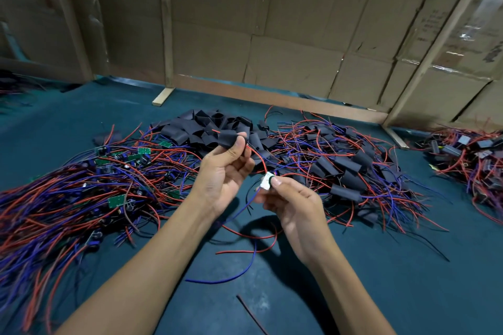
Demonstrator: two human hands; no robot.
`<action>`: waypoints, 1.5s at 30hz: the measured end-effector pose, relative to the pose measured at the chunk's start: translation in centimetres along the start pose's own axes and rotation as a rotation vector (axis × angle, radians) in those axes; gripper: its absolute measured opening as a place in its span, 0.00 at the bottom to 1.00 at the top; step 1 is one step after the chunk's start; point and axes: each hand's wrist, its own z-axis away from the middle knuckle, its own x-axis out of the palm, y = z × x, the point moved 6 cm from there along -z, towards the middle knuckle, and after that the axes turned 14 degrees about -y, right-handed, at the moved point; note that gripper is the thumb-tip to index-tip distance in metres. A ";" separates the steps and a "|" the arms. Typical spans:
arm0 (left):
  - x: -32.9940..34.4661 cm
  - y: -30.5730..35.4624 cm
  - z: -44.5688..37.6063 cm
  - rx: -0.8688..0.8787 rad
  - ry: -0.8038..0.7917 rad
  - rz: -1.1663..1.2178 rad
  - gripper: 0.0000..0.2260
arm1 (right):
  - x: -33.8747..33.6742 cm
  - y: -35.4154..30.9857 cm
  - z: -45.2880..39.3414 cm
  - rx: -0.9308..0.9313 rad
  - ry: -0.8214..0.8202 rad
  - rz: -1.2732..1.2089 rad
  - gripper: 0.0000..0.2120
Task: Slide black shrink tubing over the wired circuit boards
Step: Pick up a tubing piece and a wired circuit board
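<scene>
Your left hand (pixel 228 166) pinches a piece of black shrink tubing (pixel 228 138) between thumb and fingers, holding it up over the pile of loose tubing pieces (pixel 206 125). Your right hand (pixel 288 198) pinches a small wired circuit board (pixel 267 180) at its fingertips, lower and to the right of the tube. A red wire (pixel 257 155) runs from the board up into the tube, and its tip shows just past the tube's far left end, so the sleeve appears already threaded on the lead. The move turns on that line: the tube's long axis lies roughly left to right, tilted slightly, and the board sits down the wire toward you and to the right, apart from the tube's near mouth. The left hand is the one on the tube, so I judge it should draw the sleeve down along the wire while the right steadies the board in line with the opening. The board's blue wire (pixel 245 204) trails down toward the teal surface (pixel 408 280) and looks outside the tube; whether it must pass through too I cannot tell. The board is too small and pale here to read any marking. Faint printing shows on the cardboard (pixel 430 27) at the right, too blurred to read.
</scene>
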 end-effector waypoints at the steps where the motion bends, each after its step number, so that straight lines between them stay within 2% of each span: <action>1: 0.0 -0.1 0.0 -0.018 -0.019 -0.009 0.07 | 0.1 0.0 0.0 0.010 0.007 -0.063 0.07; 6: 0.7 -0.5 0.5 -0.109 -0.174 -0.068 0.18 | -0.1 0.0 0.0 0.052 0.054 -0.236 0.12; 8: 1.3 -0.9 0.6 -0.156 -0.228 -0.076 0.15 | -0.4 -0.1 0.2 0.034 0.054 -0.232 0.08; 11: 2.1 -1.6 0.8 -0.220 -0.239 0.035 0.09 | -0.7 -0.3 0.4 0.025 0.050 -0.185 0.05; 15: 2.3 -2.6 0.9 -0.286 -0.243 0.126 0.06 | -0.9 -0.3 0.4 0.026 0.058 -0.066 0.12; 22: 1.9 -2.7 0.4 -0.209 -0.153 0.122 0.08 | -1.2 -0.4 0.3 -0.005 0.028 0.002 0.06; 28: 1.1 -2.3 0.0 -0.097 -0.011 0.219 0.12 | -0.9 -0.4 0.3 -0.075 0.008 0.198 0.08; 31: 0.8 -2.0 0.0 -0.076 0.032 0.293 0.11 | -0.7 -0.6 0.5 -0.133 0.033 0.333 0.11; 37: 1.1 -2.1 0.2 -0.136 0.048 0.313 0.11 | -1.0 -0.8 0.6 -0.253 0.079 0.524 0.13; 41: 1.1 -2.4 0.4 -0.182 0.071 0.334 0.11 | -0.2 -1.7 1.3 -0.418 0.056 0.821 0.11; 45: 0.8 -2.5 0.3 -0.177 0.101 0.337 0.12 | 0.3 -2.2 1.7 -0.530 0.041 0.987 0.09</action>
